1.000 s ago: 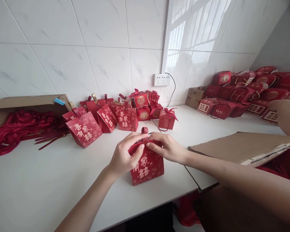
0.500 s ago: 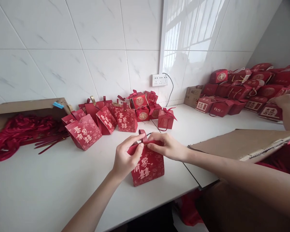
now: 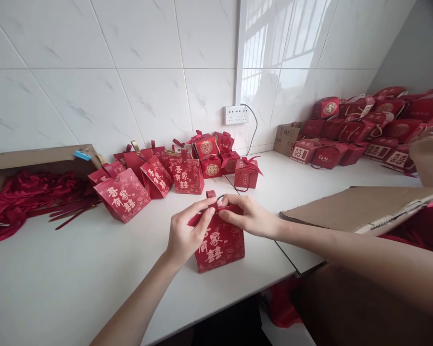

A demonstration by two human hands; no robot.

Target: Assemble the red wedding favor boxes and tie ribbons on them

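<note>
Close in, the left hand (image 3: 185,235) and the right hand (image 3: 250,218) both pinch the top edge of a red gift box (image 3: 220,252), the left one's thumb and forefinger at its strap (image 3: 211,194), the right one's just beside. Both grips are closed on it, and the box stands upright near the front edge of the white table (image 3: 104,269), its pale lettering facing the wearer. Below that edge, some red material (image 3: 281,302) shows. To the right, a cardboard flap (image 3: 364,211) juts over the tabletop. Farther off at the left, an open carton (image 3: 39,156) with a blue clip (image 3: 82,155) on its rim holds tangled red ribbons (image 3: 46,192). Past the hands, similar lettered boxes (image 3: 124,197) stand grouped beside small ribbon-tied boxes (image 3: 247,175). Toward the far right, a co-worker's hand (image 3: 427,146), partly blurred, is at a heap of red boxes (image 3: 330,156). Behind everything, a power socket (image 3: 236,115) sits on the tiled wall (image 3: 147,43).
</note>
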